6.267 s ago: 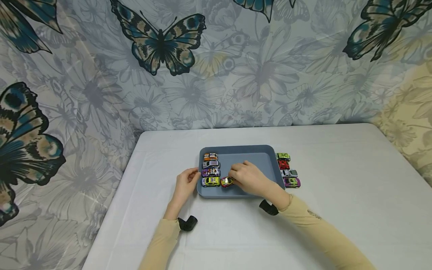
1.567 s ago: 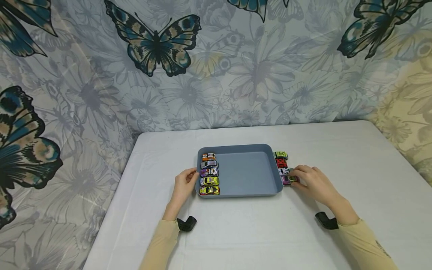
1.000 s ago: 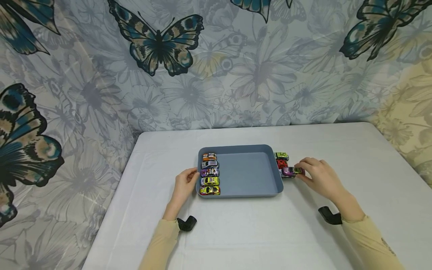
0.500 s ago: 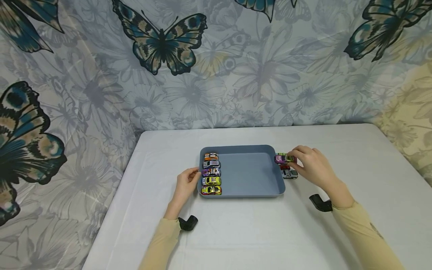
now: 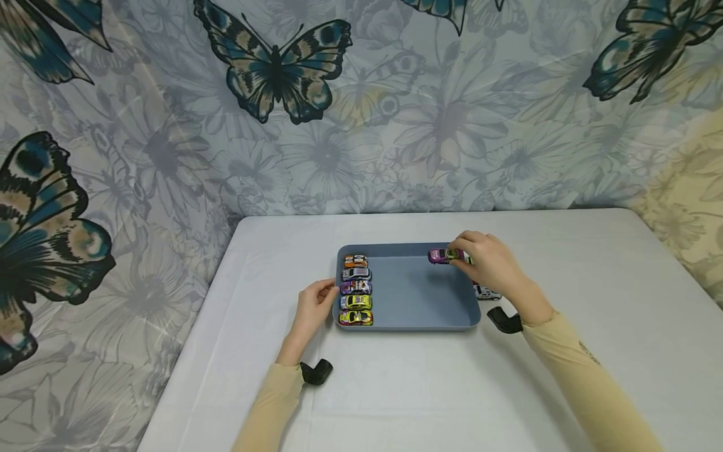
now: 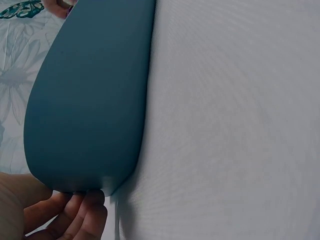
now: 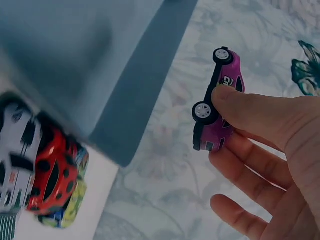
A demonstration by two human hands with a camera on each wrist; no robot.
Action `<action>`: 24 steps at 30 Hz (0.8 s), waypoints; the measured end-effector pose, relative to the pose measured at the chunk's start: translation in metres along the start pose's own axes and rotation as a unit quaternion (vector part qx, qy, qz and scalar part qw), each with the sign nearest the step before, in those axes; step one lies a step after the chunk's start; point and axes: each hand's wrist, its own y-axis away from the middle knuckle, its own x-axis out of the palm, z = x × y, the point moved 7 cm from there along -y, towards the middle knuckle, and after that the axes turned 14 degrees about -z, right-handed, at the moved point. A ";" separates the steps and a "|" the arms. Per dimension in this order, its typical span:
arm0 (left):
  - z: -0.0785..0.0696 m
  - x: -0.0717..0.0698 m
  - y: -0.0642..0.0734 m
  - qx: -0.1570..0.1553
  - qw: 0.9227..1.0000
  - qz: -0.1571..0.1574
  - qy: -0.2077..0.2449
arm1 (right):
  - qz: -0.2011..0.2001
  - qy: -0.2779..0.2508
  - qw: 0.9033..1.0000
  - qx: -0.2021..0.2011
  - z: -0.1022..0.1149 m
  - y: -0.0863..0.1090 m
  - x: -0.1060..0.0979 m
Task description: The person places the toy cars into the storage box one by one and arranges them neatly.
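Observation:
My right hand (image 5: 491, 260) pinches a purple toy car (image 5: 437, 255) between thumb and fingers, above the far right part of a grey-blue tray (image 5: 418, 295). Seen from the right wrist, the car (image 7: 220, 132) shows its wheels and side beyond the tray's corner (image 7: 135, 100). My left hand (image 5: 313, 304) holds the tray's left edge; in the left wrist view its fingers (image 6: 90, 215) curl against the tray's outer wall (image 6: 90, 100). Inside the tray, a column of several toy cars lines the left side, from an orange one (image 5: 356, 260) down to a yellow-and-red one (image 5: 356, 318).
Right of the tray, a white toy car (image 5: 487, 292) stands on the white-covered table (image 5: 395, 389). The right wrist view also has a red car (image 7: 52, 175) and a yellow-green car (image 7: 65, 205) beside it. A butterfly-patterned cloth (image 5: 440, 125) hangs behind the table.
The yellow-and-red car joined the tray's left column. My right hand then picked up the purple car from beside the tray and carried it up and left over the tray. My left hand stayed put.

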 end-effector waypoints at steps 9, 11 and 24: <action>0.000 -0.001 0.000 0.000 1.000 -0.001 0.000 | 0.049 -0.053 0.997 0.024 0.006 -0.017 0.037; 0.001 0.000 0.000 -0.002 1.000 -0.001 0.001 | 0.058 -0.054 0.997 0.025 0.007 -0.019 0.044; 0.001 0.000 0.000 -0.003 1.000 0.001 -0.002 | 0.086 -0.070 0.993 0.033 0.015 -0.031 0.082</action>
